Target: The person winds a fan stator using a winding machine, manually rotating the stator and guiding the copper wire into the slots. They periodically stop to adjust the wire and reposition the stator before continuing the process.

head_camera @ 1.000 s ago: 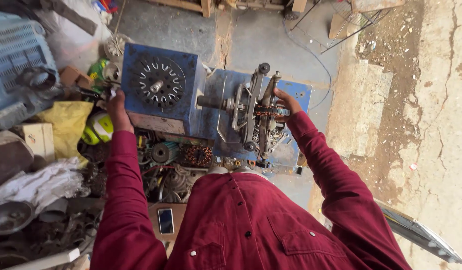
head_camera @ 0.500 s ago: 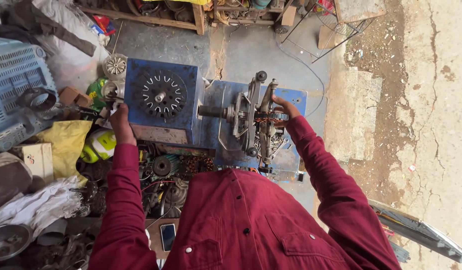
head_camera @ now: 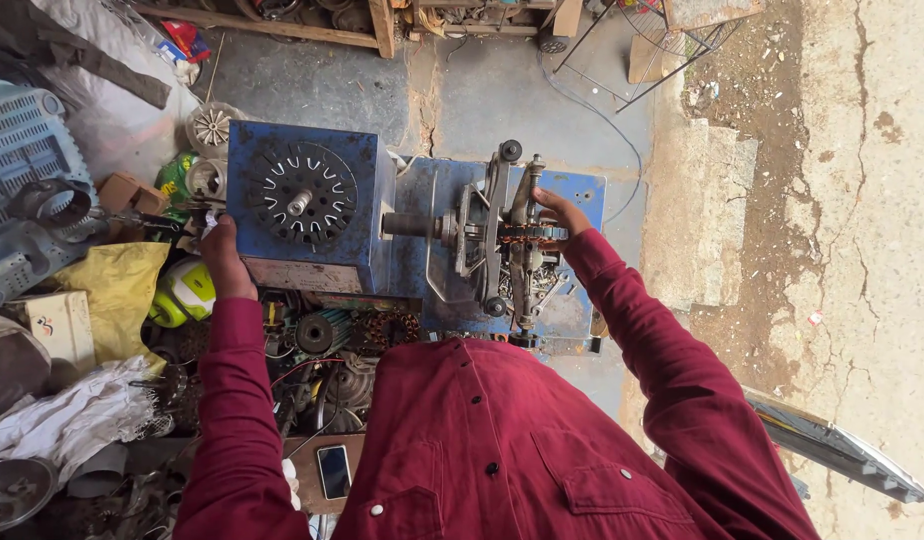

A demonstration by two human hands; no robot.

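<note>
At the centre of the frame a blue machine point(head_camera: 312, 215) is seen from above, standing on a blue base plate point(head_camera: 582, 190) laid on the concrete floor point(head_camera: 312, 85). On top of its box-shaped body sits a dark slotted disc point(head_camera: 302, 195) with a metal shaft at its middle. From the right side of the box a shaft runs to a grey metal frame point(head_camera: 502, 235), on which a band of copper wire point(head_camera: 530, 232) is wound.

The left hand point(head_camera: 222, 255) is held at the left edge of the blue box, beside a small crank handle point(head_camera: 197, 208); whether its fingers are closed on the handle cannot be told. The right hand point(head_camera: 557, 210) is laid on the top of the metal frame, its fingers bent over the copper wire and touching it; a firm grasp cannot be confirmed. Both arms are covered by dark red sleeves.

Left of the machine lie a yellow bag point(head_camera: 112, 285), a yellow-green helmet-like shell point(head_camera: 187, 290) and a blue plastic crate point(head_camera: 22, 190). Below the machine, motor parts with copper windings point(head_camera: 387, 325) are piled, and a phone point(head_camera: 334, 470) lies near the lower middle of the frame.
</note>
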